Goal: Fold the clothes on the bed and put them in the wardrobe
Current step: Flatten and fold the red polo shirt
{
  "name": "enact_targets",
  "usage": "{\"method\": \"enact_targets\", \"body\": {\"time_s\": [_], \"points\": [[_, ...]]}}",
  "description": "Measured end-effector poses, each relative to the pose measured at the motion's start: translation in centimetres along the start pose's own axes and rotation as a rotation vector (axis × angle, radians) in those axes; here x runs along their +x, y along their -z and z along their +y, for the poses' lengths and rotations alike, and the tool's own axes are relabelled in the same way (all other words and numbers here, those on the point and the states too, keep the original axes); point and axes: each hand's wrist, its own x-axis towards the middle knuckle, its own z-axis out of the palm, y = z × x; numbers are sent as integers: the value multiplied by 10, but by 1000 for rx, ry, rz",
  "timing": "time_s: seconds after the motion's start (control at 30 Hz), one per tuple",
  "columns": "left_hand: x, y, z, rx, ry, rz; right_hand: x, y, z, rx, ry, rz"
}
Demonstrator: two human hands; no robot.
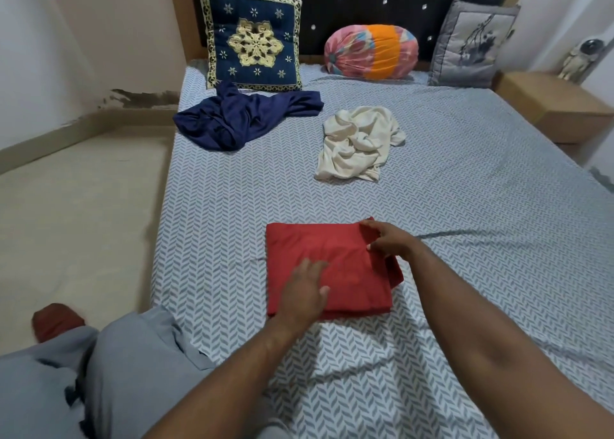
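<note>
A red garment (319,249), folded into a rough square, lies on the bed (481,239) near its front edge. My left hand (304,294) rests flat on its near left part with the fingers straight. My right hand (388,239) pinches the garment's far right corner between thumb and fingers. Farther back a crumpled navy garment (242,119) lies at the left of the bed. A crumpled cream garment (358,142) lies near the middle. No wardrobe is in view.
A navy embroidered cushion (254,38), a round pink and orange bolster (372,51) and a grey cushion (473,44) lean on the dark headboard. A wooden bedside table (551,102) stands at the right. Beige floor (73,212) runs along the bed's left side.
</note>
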Motion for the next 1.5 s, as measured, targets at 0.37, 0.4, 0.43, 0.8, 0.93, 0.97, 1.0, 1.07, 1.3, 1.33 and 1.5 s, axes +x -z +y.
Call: {"method": "enact_targets", "body": {"time_s": [0.37, 0.4, 0.43, 0.8, 0.93, 0.97, 1.0, 1.07, 1.3, 1.33, 1.5], "points": [[-16, 27, -56, -334, 536, -39, -12, -18, 19, -122, 47, 270], [-18, 25, -55, -344, 547, -38, -12, -24, 15, -203, 47, 299], [-19, 25, -55, -364, 564, -30, -12, -30, 6, -280, 57, 338], [-19, 30, -71, -375, 662, -46, 51, -124, -151, -469, 220, 81], [-21, 32, -76, -326, 640, -74, 69, -133, -167, -564, 169, -28], [-21, 30, -77, -324, 638, -80, 72, -133, -164, -544, 174, -2], [-21, 30, -79, -326, 641, -84, 74, -134, -162, -520, 180, 39], [-21, 31, -78, -322, 641, -91, 74, -136, -158, -496, 193, 91], [-24, 36, -88, -419, 592, -147, 82, -111, -153, -619, 168, -178], [-26, 40, -92, -455, 598, -148, 80, -110, -158, -613, 205, -188], [-30, 104, -136, -525, 635, -144, 78, -137, -206, -465, 416, -53]]}}
